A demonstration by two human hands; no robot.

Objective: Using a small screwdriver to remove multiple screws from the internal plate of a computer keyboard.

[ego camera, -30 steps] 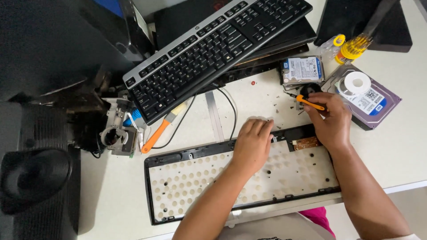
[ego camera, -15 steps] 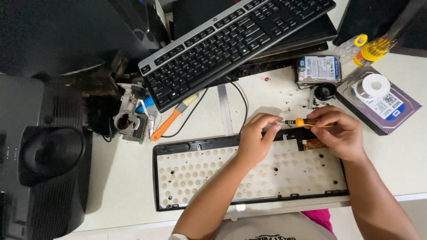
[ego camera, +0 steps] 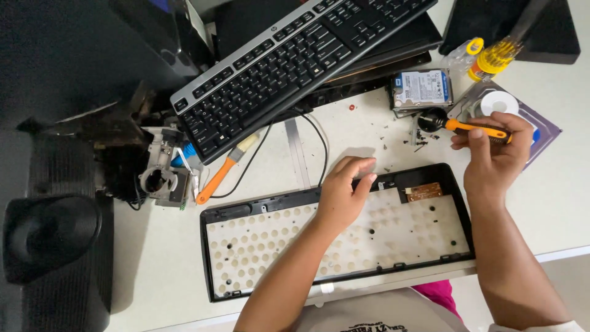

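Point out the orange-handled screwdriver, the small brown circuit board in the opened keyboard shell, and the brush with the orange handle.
orange-handled screwdriver (ego camera: pixel 472 128): head view, on the orange handle left of the right hand.
small brown circuit board (ego camera: pixel 424 192): head view, on its middle.
brush (ego camera: pixel 216 180): head view, on its orange handle.

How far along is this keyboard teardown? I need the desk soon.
Done: the opened keyboard base lies bare, its dotted membrane exposed, loose screws beside it. In hand: the left hand presses its top edge; the right hand holds an orange screwdriver above the table. Left: the small brown circuit board sits in its corner.
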